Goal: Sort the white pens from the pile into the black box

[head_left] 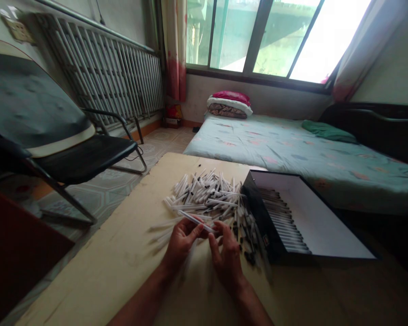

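A heap of white pens with black tips [209, 194] lies in the middle of a pale wooden table [129, 267]. My left hand [182, 240] and my right hand [226, 256] meet just in front of the heap. Together they pinch one white pen [197, 221], held slanted from upper left to lower right between the fingertips. Right of the heap stands a black box with a white inside [313, 222]. A row of pens [285, 222] lies packed along the box's left side.
A black folding chair [71, 154] stands left of the table. Behind the table is a bed with a green sheet [292, 149] and folded pillows [229, 104]. A radiator [112, 72] lines the left wall under a bright window.
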A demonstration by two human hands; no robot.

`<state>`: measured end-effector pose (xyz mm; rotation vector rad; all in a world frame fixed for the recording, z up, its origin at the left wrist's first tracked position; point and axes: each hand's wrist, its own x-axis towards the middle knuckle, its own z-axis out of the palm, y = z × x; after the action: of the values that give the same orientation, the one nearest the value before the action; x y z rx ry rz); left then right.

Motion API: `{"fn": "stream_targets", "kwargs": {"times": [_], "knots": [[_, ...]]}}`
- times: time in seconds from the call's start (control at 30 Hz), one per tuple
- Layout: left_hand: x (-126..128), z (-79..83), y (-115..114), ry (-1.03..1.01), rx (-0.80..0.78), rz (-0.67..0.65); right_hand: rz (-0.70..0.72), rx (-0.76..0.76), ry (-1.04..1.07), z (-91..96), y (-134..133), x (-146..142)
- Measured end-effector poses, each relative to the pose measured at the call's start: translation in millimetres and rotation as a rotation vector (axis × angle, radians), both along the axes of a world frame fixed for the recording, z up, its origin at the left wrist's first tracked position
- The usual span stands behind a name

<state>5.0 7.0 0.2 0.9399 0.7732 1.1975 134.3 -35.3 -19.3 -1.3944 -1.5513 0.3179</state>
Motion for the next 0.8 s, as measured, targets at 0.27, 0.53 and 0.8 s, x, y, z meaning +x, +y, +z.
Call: {"fn": "stream_targets", "kwargs": {"times": [0.27,0.53,0.8], "knots": [[2,-5.0,-5,0.384,0.256,0.143,-0.074,0.037,0.054,9.4,2,7],[43,7.4,-37,1.079,1.125,-0.383,-0.284,0.089,0.408,72.6,-17,37],[105,-3.0,-36,1.175,1.487,-0.449,-0.48,0.136,0.429,82.8,-31,64]]}}
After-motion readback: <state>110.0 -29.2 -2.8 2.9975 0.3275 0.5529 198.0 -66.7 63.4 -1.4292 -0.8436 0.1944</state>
